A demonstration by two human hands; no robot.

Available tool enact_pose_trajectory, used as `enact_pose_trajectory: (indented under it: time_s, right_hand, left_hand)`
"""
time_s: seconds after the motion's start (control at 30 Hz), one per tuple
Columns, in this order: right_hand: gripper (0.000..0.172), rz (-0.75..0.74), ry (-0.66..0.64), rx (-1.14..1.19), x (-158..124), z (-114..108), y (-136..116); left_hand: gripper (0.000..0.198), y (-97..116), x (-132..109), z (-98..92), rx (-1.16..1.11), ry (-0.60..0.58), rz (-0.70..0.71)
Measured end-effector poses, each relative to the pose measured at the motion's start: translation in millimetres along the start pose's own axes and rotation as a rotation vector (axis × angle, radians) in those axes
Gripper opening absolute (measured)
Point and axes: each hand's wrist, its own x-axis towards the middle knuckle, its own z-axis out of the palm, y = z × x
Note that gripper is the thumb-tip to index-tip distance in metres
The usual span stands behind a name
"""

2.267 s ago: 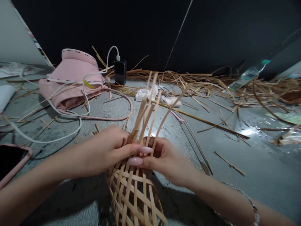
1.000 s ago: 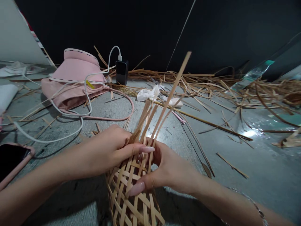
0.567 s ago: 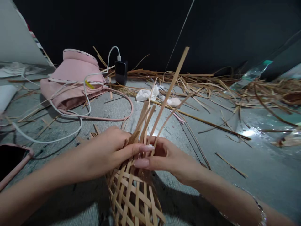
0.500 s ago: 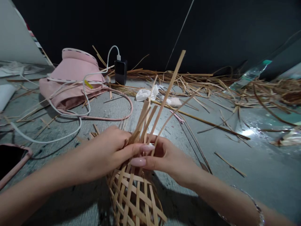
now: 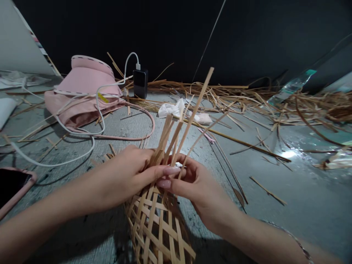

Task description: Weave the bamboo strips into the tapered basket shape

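A woven basket (image 5: 162,227) of pale flat strips stands in front of me, its weave open and its lower part cut off by the view's bottom edge. Loose strip ends (image 5: 176,135) gather at its top and fan upward. My left hand (image 5: 134,172) is closed around the bunch from the left, thumb across the front. From the right, my right hand (image 5: 198,187) pinches strips with thumb and fingers, its thumb tip just under the left thumb. The fingers behind the strips are partly hidden.
Back left are a pink sun visor (image 5: 90,79), a black power bank (image 5: 140,83) and a white cable (image 5: 100,110). Cut strips (image 5: 220,93) litter the back. A plastic bottle (image 5: 293,88) lies right, a phone (image 5: 15,187) left, crumpled tissue (image 5: 172,109) in the middle.
My right hand has shifted slightly, its thumb rising closer to the left thumb. The long strip ends have dipped and moved a little to the left. The left hand stays gripping the bunch.
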Motion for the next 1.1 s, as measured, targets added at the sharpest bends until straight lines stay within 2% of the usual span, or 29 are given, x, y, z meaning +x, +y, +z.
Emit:
enact_pose_trajectory:
  time_s: [0.13,0.37,0.47,0.63,0.7,0.83,0.97,1.1]
  right_hand:
    - [0.046,-0.071,-0.046,-0.010,0.1,0.0,0.0]
    - [0.032,-0.122,-0.140,-0.089,0.8,-1.3,-3.0]
    - [0.028,-0.186,-0.146,-0.227,1.4,-2.9,-1.6]
    - [0.027,-0.393,-0.114,-0.604,-2.3,-4.8,-5.7]
    - [0.029,-0.394,-0.130,-0.642,-3.6,-4.3,-9.1]
    - [0.041,-0.229,-0.147,-0.432,0.0,-3.5,-11.0]
    - [0.042,-0.074,-0.103,-0.203,4.2,-3.0,-7.1]
    - [0.046,-0.045,-0.049,-0.048,2.9,0.1,-3.7]
  left_hand:
    - [0.030,-0.9,-0.8,-0.1,-0.001,-0.006,-0.007]
    - [0.034,-0.7,-3.7,-1.5,0.025,-0.046,-0.048]
    - [0.034,-2.3,-4.4,-0.4,0.033,-0.062,-0.051]
    - [0.034,-5.7,-3.8,2.4,0.099,-0.055,-0.070]
    - [0.031,-5.6,-3.4,2.9,0.125,-0.040,-0.050]
    - [0.029,-1.7,-3.1,1.9,0.090,-0.054,-0.032]
    - [0.031,3.5,-2.9,-0.3,0.025,-0.070,-0.073]
    - [0.034,4.9,-1.4,-0.7,0.008,-0.070,-0.068]
